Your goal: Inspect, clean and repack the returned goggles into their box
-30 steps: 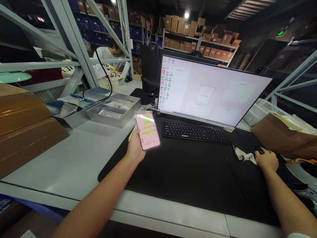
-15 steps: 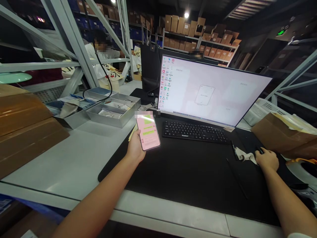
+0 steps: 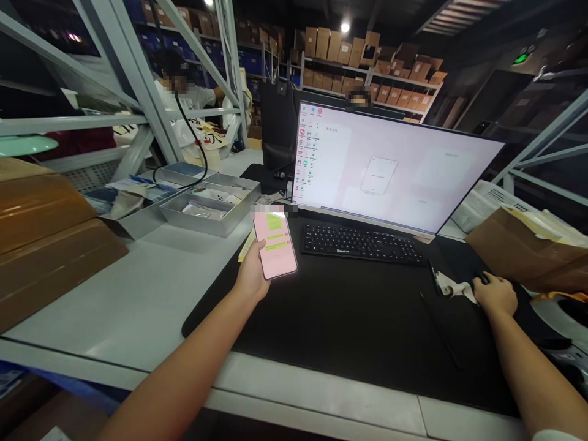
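My left hand [image 3: 252, 274] holds a phone [image 3: 275, 245] with a lit pink chat screen above the black desk mat [image 3: 349, 324]. My right hand [image 3: 495, 295] lies curled over a dark mouse [image 3: 483, 280] at the mat's right side, beside a crumpled white cloth [image 3: 452, 286]. A black keyboard [image 3: 362, 244] sits in front of a wide lit monitor [image 3: 390, 168].
Metal trays [image 3: 209, 205] with small packets stand at the left, brown cardboard boxes [image 3: 41, 226] nearer left. A brown parcel [image 3: 523, 251] lies at the right. A person stands behind the grey shelf frame [image 3: 151, 86] at the back left. Box-filled shelves line the back.
My hands have hardly moved; the phone's chat has scrolled a little. The person behind the shelf frame has straightened up and shifted left.
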{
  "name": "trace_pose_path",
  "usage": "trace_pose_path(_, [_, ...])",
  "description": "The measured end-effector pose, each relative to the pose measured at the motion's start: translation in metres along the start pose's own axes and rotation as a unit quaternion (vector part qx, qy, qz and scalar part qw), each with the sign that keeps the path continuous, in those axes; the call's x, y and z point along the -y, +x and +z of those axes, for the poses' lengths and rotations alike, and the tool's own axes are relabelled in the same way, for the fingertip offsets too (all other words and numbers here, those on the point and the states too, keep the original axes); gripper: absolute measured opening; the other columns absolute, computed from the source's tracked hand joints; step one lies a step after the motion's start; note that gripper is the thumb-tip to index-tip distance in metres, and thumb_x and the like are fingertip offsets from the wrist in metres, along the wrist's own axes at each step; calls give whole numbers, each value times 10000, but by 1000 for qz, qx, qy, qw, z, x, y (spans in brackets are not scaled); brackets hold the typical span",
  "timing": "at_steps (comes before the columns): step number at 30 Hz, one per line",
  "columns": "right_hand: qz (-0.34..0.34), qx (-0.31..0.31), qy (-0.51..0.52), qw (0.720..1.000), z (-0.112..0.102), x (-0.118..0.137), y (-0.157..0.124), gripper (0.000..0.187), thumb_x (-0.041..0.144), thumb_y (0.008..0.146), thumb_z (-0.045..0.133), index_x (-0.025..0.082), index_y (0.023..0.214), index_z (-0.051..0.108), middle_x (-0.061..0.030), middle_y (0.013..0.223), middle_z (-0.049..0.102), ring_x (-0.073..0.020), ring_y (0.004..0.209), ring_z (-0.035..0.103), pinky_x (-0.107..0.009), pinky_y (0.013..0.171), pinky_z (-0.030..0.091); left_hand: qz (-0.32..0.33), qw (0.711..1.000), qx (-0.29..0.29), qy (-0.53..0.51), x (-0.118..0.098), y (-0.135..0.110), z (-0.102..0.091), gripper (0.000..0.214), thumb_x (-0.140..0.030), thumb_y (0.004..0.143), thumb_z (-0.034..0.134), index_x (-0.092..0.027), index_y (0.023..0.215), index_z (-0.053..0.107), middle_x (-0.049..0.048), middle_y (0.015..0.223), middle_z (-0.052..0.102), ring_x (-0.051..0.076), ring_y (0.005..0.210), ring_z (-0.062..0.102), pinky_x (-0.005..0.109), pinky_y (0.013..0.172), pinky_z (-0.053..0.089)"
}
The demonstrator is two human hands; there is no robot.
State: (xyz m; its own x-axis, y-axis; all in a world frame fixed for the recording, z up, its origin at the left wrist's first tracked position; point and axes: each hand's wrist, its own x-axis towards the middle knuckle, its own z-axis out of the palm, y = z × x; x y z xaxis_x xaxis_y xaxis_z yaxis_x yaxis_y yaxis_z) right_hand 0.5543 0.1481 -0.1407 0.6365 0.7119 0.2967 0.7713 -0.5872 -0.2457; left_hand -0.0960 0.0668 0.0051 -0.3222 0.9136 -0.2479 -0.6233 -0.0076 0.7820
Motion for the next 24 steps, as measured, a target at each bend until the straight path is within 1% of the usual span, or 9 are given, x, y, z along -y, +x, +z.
trace_pose_path(6, [-2,-2,-3,1000,0,0,0,596,521,914,408,221,1373,642,-155,1394,572,-355,1191,608,-443,969,493,-9,1000,-11,-1,-1,-1,2,413,-246,905,458,-125,1260,631,134,1103,738,293,952,728,459,893,588])
trace_pose_path(11, [-3,-3,-3,1000,0,0,0,595,520,917,402,224,1375,640,-153,1389,575,-348,1185,613,-441,970,497,-9,1000,-24,-15,1,0,0,385,-233,926,431,-121,1225,647,146,1145,726,298,967,730,462,879,596])
trace_pose_path(12, [-3,-4,-3,1000,0,0,0,594,517,916,404,223,1375,641,-153,1387,577,-345,1183,614,-437,971,497,-1,1000,-28,-9,2,0,0,355,-213,918,462,-135,1206,655,137,1151,726,290,968,732,456,887,596])
trace_pose_path(14, [-3,-4,-3,1000,-1,1,-1,592,515,915,409,220,1373,642,-156,1385,576,-343,1184,613,-436,972,497,23,999,-28,16,3,0,-1,316,-149,869,577,-176,1171,667,106,1146,733,268,961,735,440,907,594])
trace_pose_path(16, [-2,-4,-3,1000,-1,1,-1,592,518,916,407,223,1373,642,-157,1388,573,-346,1185,611,-439,972,496,42,998,-9,36,5,-1,-2,348,-115,826,667,-205,1162,669,87,1143,736,257,956,737,435,921,592])
trace_pose_path(17, [-2,-4,-4,1000,-1,1,-2,595,521,917,405,224,1375,640,-157,1390,571,-348,1184,612,-441,972,495,44,998,3,37,5,-1,-2,340,-138,835,680,-207,1167,669,89,1149,735,258,961,736,436,924,591])
trace_pose_path(20, [-2,-4,-4,1000,-1,2,-2,604,528,920,391,228,1386,631,-149,1396,570,-352,1184,612,-441,971,492,27,1000,8,8,4,-2,-2,285,-235,920,585,-181,1187,670,107,1164,730,261,996,729,435,945,583])
trace_pose_path(22, [-1,-5,-4,1000,0,1,-2,606,528,921,390,223,1387,629,-148,1402,566,-352,1186,611,-436,971,490,15,1000,0,-4,3,-2,-1,305,-242,940,528,-163,1201,665,113,1156,729,266,1013,726,439,963,574])
trace_pose_path(24, [-2,-5,-3,1000,1,0,-1,604,525,923,393,218,1388,627,-152,1404,564,-347,1184,613,-430,970,487,3,1000,-5,-6,2,-2,0,325,-245,944,509,-153,1220,655,121,1140,731,275,1015,728,452,968,569])
